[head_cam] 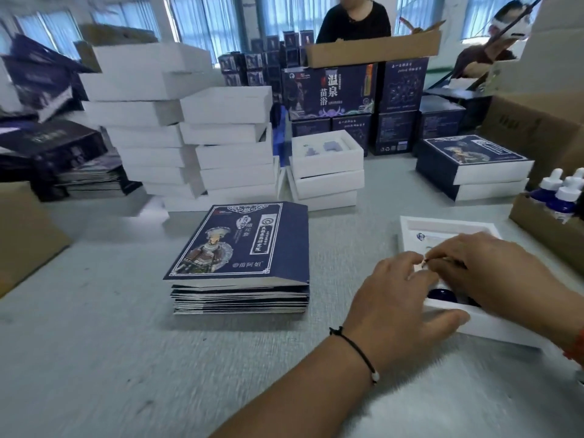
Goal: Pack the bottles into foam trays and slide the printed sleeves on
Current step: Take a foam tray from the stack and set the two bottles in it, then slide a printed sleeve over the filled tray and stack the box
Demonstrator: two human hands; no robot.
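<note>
A white foam tray (493, 324) lies on the grey desk (126, 358), with dark blue bottles (441, 294) seated in it and mostly hidden under both hands. The left hand (398, 305) rests on the tray's near-left edge, fingers fairly straight, thumb along the rim. The right hand (493, 270) covers the tray's middle, its grip pinching something small and white. Left of the tray sits a stack of printed sleeves (240, 263). Right of the tray, a cardboard box (543, 229) holds more dropper bottles (562, 197). Beyond the tray stand stacked white trays (327, 175).
</note>
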